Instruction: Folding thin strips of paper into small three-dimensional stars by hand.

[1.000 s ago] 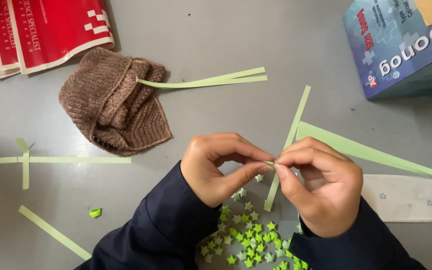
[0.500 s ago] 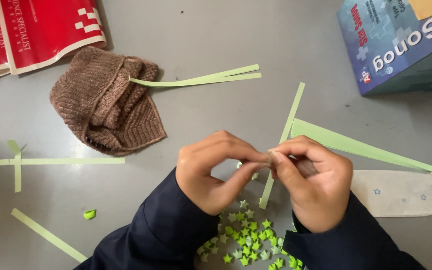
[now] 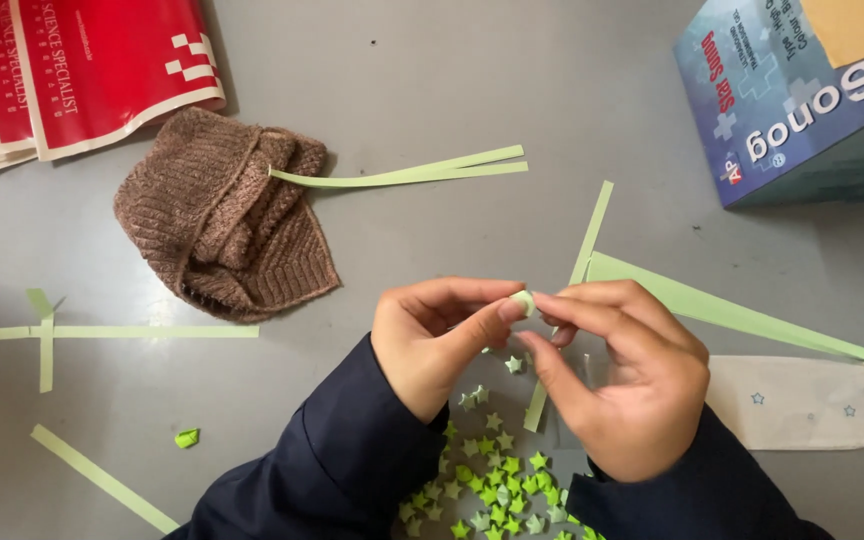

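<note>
Landmark: brown knitted wool cap [image 3: 222, 215], lying flat on the grey surface [image 3: 432, 90].

Up and left of the cap: stack of red glossy booklets [image 3: 82, 70]. Below and left of the cap: two pale green paper strips crossed [image 3: 47, 332], one long diagonal green strip [image 3: 102, 480], and a small crumpled green paper scrap [image 3: 187, 437].

From the cap's right edge, a pair of thin green paper strips [image 3: 402, 173] runs rightward.

Down and right of the cap: left hand [image 3: 432, 345] and right hand [image 3: 617, 385], fingertips brought together, both pinching a tiny folded pale green paper piece [image 3: 523, 302] between thumb and forefinger. The piece is held above the surface, not resting on it. Below the hands: pile of small green folded paper stars [image 3: 497, 480].

Far right of the cap: wider green paper strip [image 3: 732, 315], a white printed paper sleeve [image 3: 802, 400], and a blue cardboard box [image 3: 802, 90].

Judgement on the pinch: light, even pressure on the edges only; too hard a squeeze likely flattens the piece. Turn it a little between presses, and keep the grip at the fingertips for control.
</note>
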